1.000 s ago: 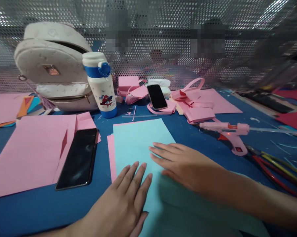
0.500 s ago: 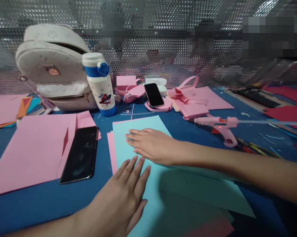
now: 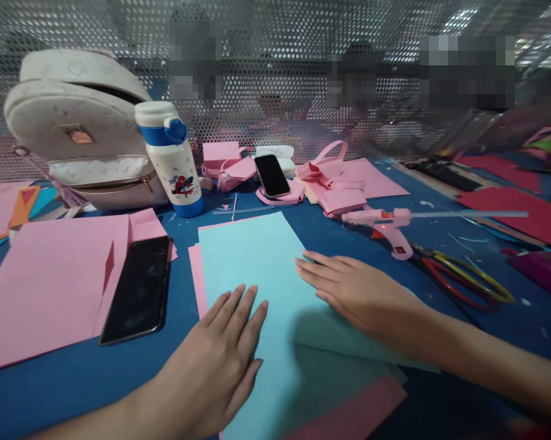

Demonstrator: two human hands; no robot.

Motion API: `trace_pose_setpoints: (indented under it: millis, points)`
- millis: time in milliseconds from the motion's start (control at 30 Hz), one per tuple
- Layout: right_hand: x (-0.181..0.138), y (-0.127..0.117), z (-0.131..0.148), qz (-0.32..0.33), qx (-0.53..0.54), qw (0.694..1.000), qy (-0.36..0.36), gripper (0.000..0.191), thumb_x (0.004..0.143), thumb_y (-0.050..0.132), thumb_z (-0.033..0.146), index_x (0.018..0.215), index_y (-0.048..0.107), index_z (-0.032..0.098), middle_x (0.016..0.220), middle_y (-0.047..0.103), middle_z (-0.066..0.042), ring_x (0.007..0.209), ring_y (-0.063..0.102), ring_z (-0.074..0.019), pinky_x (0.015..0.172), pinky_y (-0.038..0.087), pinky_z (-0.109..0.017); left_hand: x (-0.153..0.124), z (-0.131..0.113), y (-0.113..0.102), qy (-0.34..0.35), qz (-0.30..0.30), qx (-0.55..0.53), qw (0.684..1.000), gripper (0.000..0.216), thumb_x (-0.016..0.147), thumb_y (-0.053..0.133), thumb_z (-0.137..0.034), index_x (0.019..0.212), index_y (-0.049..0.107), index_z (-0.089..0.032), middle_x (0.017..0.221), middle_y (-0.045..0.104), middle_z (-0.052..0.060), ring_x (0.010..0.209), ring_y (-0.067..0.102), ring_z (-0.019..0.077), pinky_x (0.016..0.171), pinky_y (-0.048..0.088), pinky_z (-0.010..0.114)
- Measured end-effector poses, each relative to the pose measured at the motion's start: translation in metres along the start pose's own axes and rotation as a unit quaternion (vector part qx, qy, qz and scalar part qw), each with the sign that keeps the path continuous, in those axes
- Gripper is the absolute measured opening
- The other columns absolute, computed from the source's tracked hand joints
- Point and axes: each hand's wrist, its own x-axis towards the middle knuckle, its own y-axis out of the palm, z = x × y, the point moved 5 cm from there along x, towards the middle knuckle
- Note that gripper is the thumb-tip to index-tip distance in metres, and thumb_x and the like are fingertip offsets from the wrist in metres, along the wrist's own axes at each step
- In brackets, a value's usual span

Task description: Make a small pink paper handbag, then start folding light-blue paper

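Observation:
A light blue sheet of paper lies on the table in front of me, over pink sheets whose edges stick out at the left and lower right. My left hand rests flat on the blue paper's left part, fingers stretched out and slightly apart. Over the paper's right side is my right hand, palm down, its fingers extended and holding nothing. The right hand and forearm cover part of the blue paper's right portion. A shadow falls across the paper below the right hand.
To the left a black phone overlaps a folded pink paper. Behind stand a white backpack and a bottle. A second phone, a pink glue gun and scissors lie farther right.
My right hand has slid right across the blue paper, away from the left hand, which stays flat in place. The view has shifted slightly right, and the scissors show more fully.

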Motion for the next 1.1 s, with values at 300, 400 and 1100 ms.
trace_pose_setpoints:
  millis: [300, 400, 1100]
  points:
    - [-0.078, 0.008, -0.017, 0.022, 0.080, 0.980, 0.178, 0.048, 0.104, 0.031, 0.031, 0.149, 0.047, 0.023, 0.154, 0.046, -0.005, 0.143, 0.041, -0.0273, 0.107, 0.047, -0.050, 0.000, 0.001, 0.000, 0.013, -0.038, 0.040, 0.998, 0.055, 0.102, 0.039, -0.034, 0.146, 0.042, -0.003, 0.148, 0.046, 0.026, 0.134, 0.051, 0.0392, 0.100, 0.053, 0.049]
    - [-0.088, 0.011, -0.018, 0.010, 0.107, 0.972, 0.209, 0.048, 0.104, 0.033, 0.034, 0.149, 0.047, 0.025, 0.154, 0.045, -0.004, 0.145, 0.039, -0.0273, 0.111, 0.044, -0.051, 0.002, 0.002, 0.003, 0.020, -0.062, 0.057, 0.996, 0.044, 0.104, 0.036, -0.027, 0.140, 0.049, -0.004, 0.142, 0.054, 0.023, 0.128, 0.058, 0.0360, 0.097, 0.055, 0.046]
    - [-0.023, -0.032, -0.001, 0.023, 0.300, 0.951, 0.071, 0.037, 0.101, 0.048, 0.028, 0.135, 0.062, 0.022, 0.141, 0.060, -0.008, 0.130, 0.055, -0.0236, 0.109, 0.045, -0.041, 0.064, 0.092, -0.005, 0.055, -0.016, 0.134, 0.989, 0.047, 0.095, 0.049, 0.002, 0.137, 0.055, -0.019, 0.159, 0.035, 0.014, 0.147, 0.035, 0.0290, 0.121, 0.025, 0.060]
